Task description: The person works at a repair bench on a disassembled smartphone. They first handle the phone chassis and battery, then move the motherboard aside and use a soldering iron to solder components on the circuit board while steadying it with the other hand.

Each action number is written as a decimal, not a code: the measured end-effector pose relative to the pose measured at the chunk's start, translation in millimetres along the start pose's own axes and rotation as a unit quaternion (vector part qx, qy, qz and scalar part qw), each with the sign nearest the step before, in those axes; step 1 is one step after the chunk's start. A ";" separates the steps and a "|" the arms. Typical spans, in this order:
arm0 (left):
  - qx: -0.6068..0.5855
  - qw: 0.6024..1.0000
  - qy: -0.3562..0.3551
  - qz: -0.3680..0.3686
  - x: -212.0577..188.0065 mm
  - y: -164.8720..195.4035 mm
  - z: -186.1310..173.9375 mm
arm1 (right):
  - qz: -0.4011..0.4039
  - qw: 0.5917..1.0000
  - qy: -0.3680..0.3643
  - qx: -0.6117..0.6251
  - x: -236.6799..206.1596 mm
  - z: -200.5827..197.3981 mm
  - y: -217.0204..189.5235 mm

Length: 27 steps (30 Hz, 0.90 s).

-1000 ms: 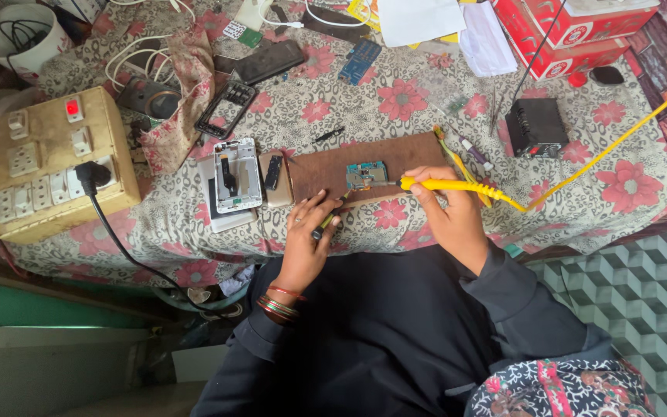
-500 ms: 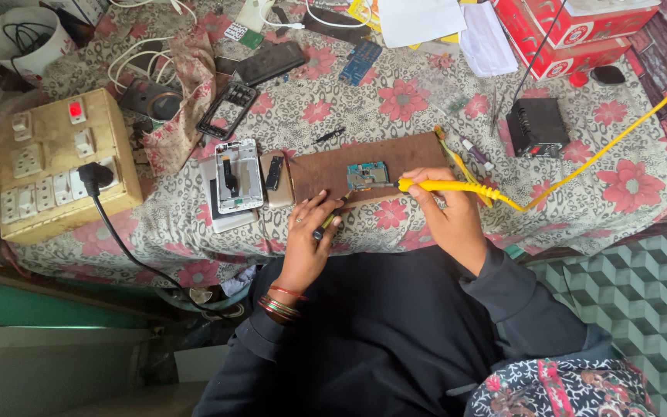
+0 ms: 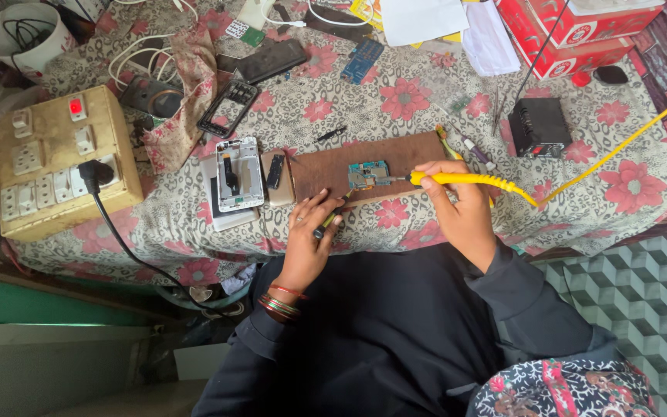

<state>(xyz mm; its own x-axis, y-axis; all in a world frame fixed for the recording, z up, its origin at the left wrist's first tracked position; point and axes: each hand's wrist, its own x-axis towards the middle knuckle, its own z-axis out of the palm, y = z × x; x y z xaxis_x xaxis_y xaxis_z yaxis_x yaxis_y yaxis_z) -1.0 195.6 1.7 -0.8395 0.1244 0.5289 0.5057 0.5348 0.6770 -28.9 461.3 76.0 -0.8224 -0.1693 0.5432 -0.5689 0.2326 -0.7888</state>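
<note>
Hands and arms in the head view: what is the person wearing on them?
Both arms are covered by long black sleeves. The left hand has a ring on one finger and a stack of red and gold bangles at the wrist. The right hand shows no jewellery.

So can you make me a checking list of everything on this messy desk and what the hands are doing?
Surface: table under a flowered cloth, with a brown board at the front edge.
Job's things: small circuit board on the brown board; yellow soldering iron, tip at the circuit board.
Clutter: opened phone, black phone frame, dark phone, black box, red cartons, papers, white cup.
Grippers: right hand grips the iron; left hand holds a thin tool.
Cables: yellow cord runs right; black plug lead from the switchboard.
Surroundings: patterned floor on the right.
</note>
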 end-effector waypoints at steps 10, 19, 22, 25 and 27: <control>0.003 1.000 0.003 -0.001 -0.6 -1.6 0.6 | 0.002 1.000 -0.003 -0.015 0.2 1.5 1.3; 0.000 1.000 0.003 0.001 -0.3 -1.7 -0.7 | 0.014 1.000 -0.010 -0.007 1.1 -2.0 -0.7; 0.000 1.000 0.003 -0.001 0.3 -0.4 1.3 | 0.013 1.000 -0.012 -0.024 2.2 -7.5 -1.6; 0.001 1.000 0.002 -0.001 0.0 -0.7 1.1 | 0.015 0.999 -0.014 -0.034 3.3 -9.5 -1.5; 0.002 1.000 0.002 -0.003 1.4 0.8 5.6 | 0.013 0.999 -0.012 -0.037 3.7 -16.4 -0.3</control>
<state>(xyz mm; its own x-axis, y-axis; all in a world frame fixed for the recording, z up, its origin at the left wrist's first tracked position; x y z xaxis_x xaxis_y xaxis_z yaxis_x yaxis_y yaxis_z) -2.8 200.9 0.1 -0.8417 0.1184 0.5268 0.4999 0.5395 0.6775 -31.9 476.3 83.0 -0.8371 -0.1856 0.5146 -0.5468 0.3082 -0.7784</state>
